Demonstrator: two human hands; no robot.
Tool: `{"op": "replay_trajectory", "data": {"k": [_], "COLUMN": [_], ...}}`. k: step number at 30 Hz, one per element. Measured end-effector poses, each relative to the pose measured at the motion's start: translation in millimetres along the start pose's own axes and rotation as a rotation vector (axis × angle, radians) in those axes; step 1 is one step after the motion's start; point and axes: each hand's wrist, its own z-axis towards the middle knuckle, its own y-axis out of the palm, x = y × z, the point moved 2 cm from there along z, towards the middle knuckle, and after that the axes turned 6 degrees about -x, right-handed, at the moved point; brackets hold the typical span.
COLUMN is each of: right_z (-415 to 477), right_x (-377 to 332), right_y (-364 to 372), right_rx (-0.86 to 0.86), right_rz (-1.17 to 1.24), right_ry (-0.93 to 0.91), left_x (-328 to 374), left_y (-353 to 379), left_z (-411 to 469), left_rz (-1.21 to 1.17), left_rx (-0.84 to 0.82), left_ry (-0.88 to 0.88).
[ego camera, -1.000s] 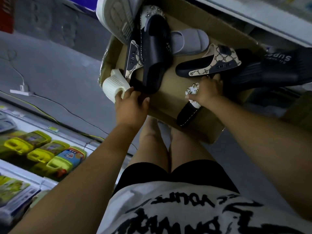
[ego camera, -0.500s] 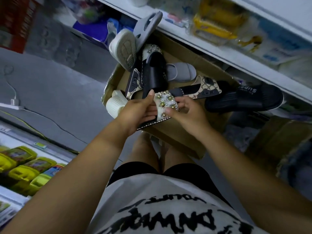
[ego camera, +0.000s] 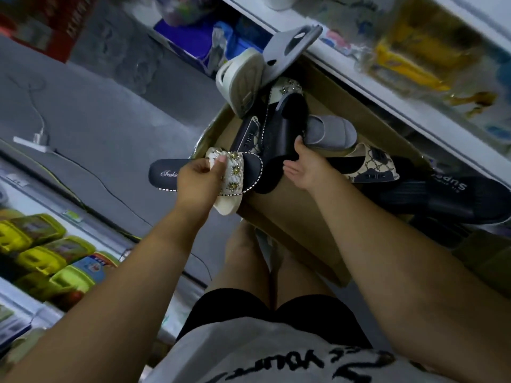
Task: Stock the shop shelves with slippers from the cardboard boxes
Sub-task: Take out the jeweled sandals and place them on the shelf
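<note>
The jewelled slipper (ego camera: 166,174), with a black insole in script lettering and a white strap studded with gold flowers, sits at centre frame over the near left corner of the cardboard box (ego camera: 290,217), its strap pinched by the left hand (ego camera: 199,179). The right hand (ego camera: 307,168) lies spread, with its thumb against a black slide (ego camera: 287,128). Ten slippers show: two jewelled, two patterned, two grey, two cream, two black. A grey floor (ego camera: 96,111) fills the upper left, a white shelf (ego camera: 414,106) of blurred packets crosses the upper right, and yellow-green packs (ego camera: 41,244) line the lower left.
</note>
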Motion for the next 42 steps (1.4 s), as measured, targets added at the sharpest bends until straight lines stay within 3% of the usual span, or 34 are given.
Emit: {"op": "replay_trajectory", "data": {"k": [4,11,15,19,23,28,32,39,42], "right_z": [21,-13,-16,-7,-2,27,71,104,93], "right_x": [-4,25,49,48,14,-59,-95,-108,-100], "right_y": [11,-20,-38,-31,-18,19,47,44,41], "right_rx": [0.047,0.173,0.277,0.305,0.452,0.146,0.037,0.141,0.14], "right_rz": [0.305,0.123,0.364,0.103,-0.028,0.206,0.279,0.53,0.521], "right_ry": [-0.034,-0.12,-0.051,-0.078,-0.149,-0.252,-0.238,-0.187,-0.194], "left_x": [-4,0,-2,1,4,7,6,-1,-3], "left_y": [-1,7,9,12,12,7,8,12,11], "left_z": [10,11,14,21,32,47,63,71,70], "left_rz": [0.018,0.063,0.119,0.119,0.061,0.0,-0.01,-0.065,-0.052], "left_rx": [-0.003,-0.039,-0.066,-0.084,-0.063,-0.053,-0.034,-0.06,-0.065], "left_ry": [-0.018,-0.012,0.02,0.021,0.043,0.122,0.128,0.15,0.119]}}
